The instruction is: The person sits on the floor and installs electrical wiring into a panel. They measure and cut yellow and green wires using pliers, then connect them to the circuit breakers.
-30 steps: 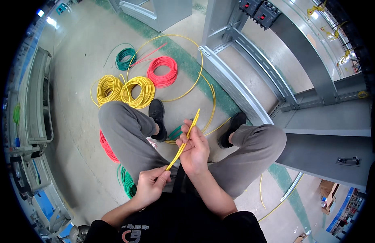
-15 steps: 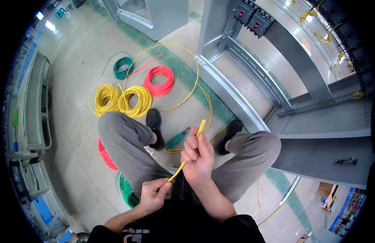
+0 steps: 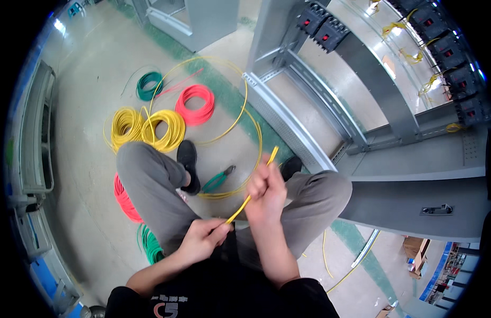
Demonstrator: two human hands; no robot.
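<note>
A few short strands of yellow wire [image 3: 237, 213] run between my two hands above my lap. My left hand [image 3: 202, 239] pinches their lower end between thumb and fingers. Higher up and to the right, my right hand [image 3: 265, 193] is closed around the same wires, and their tips stick out past its thumb. Beyond the hands, green-handled cutting pliers [image 3: 218, 179] lie on the floor between my shoes. A long loop of yellow wire [image 3: 260, 139] curves around near them.
Two yellow wire coils [image 3: 164, 131], a red coil [image 3: 195, 105] and a dark green coil [image 3: 149, 86] lie ahead on the floor. Another red coil [image 3: 124, 199] and a green one [image 3: 148, 245] sit beside my left leg. A grey metal cabinet frame [image 3: 293, 114] with black circuit breakers [image 3: 330, 36] stands at right.
The view has shifted, so the surroundings sit further left. My right hand, still around the yellow wires, has moved slightly away to the right relative to my knees. Both hands keep their hold.
</note>
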